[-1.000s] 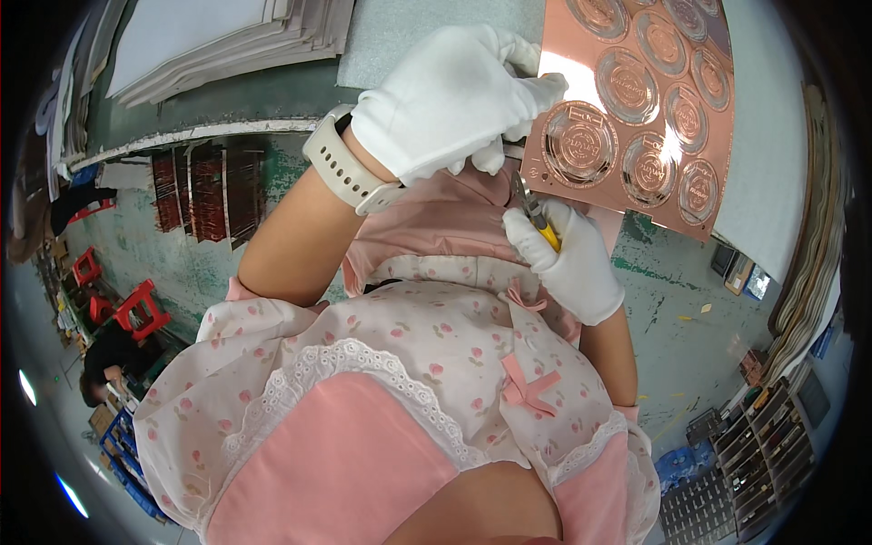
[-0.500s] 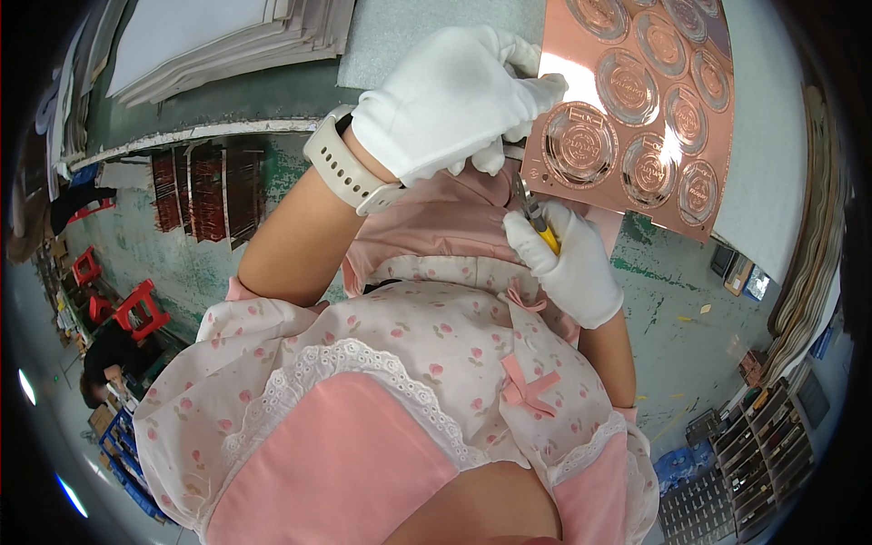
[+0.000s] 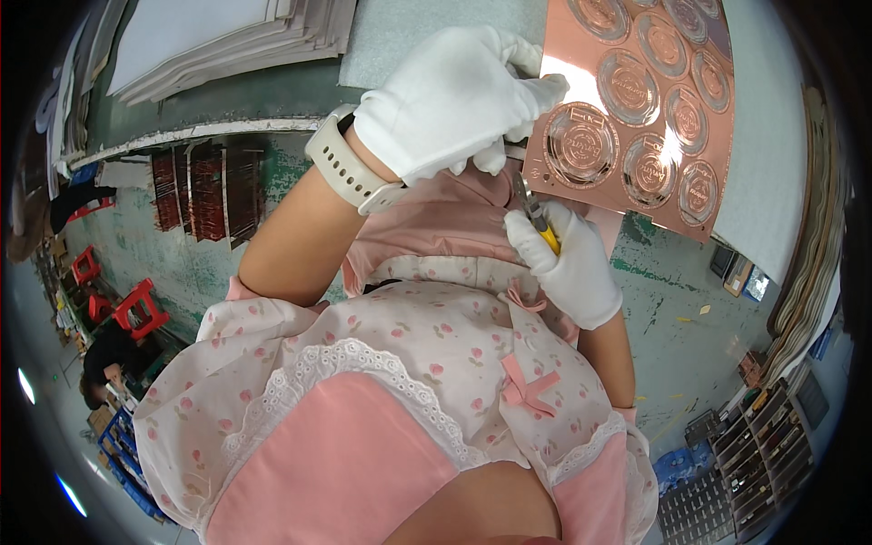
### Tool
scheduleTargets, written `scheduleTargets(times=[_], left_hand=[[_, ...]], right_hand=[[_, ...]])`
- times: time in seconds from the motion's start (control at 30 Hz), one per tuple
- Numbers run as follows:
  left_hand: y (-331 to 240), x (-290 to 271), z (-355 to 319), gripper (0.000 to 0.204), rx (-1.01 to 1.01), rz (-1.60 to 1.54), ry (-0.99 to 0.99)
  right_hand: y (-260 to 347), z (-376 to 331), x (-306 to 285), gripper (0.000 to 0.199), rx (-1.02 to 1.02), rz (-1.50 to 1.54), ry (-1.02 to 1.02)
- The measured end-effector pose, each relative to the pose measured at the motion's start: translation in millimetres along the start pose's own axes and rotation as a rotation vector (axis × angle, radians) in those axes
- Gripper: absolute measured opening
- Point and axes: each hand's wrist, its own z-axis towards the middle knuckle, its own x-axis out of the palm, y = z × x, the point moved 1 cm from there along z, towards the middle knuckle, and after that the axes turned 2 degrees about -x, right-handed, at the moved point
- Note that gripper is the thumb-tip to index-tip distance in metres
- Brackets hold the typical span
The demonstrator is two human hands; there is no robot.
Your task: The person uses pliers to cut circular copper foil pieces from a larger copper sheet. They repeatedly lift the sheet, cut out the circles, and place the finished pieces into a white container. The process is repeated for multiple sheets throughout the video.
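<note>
My left hand (image 3: 450, 104), in a white glove, has its fingers bent around the left edge of a shiny copper-coloured sheet (image 3: 581, 188). One fingertip rests on the face of the sheet, and the other fingers curl below. Round embossed medallion designs cover the sheet, which juts past the near edge of the table. Just below its lower left corner, my right hand (image 3: 577, 272), also gloved in white, is closed around a yellow-handled craft knife (image 3: 549, 238). The metal blade points up toward the sheet's corner; whether its tip touches the edge cannot be made out.
A stack of large pale sheets (image 3: 209, 45) lies on the green table (image 3: 291, 95) at the far left. Dark red racks (image 3: 204, 195) and red stools (image 3: 141, 309) stand on the floor at left. A person (image 3: 109, 363) is beyond them. Shelving (image 3: 763, 445) stands at lower right.
</note>
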Motion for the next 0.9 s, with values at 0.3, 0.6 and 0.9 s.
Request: scheduleTargets(times=[0.3,0.6,0.9], left_hand=[[-1.8,0.1,-0.5,0.041,-0.015,0.002,0.001],[-2.3,-0.5,-0.7,0.041,-0.024,0.017,-0.001],[-2.3,-0.5,-0.5,0.045,-0.025,-0.008,0.011]], right_hand=[[0.6,-2.6,-0.9,0.039,-0.019,0.009,-0.033],[0.6,-4.4,-0.8,0.040,-0.011,-0.016,-0.043],[0.2,-4.0,1.5,0.039,-0.036,-0.047,-0.077]])
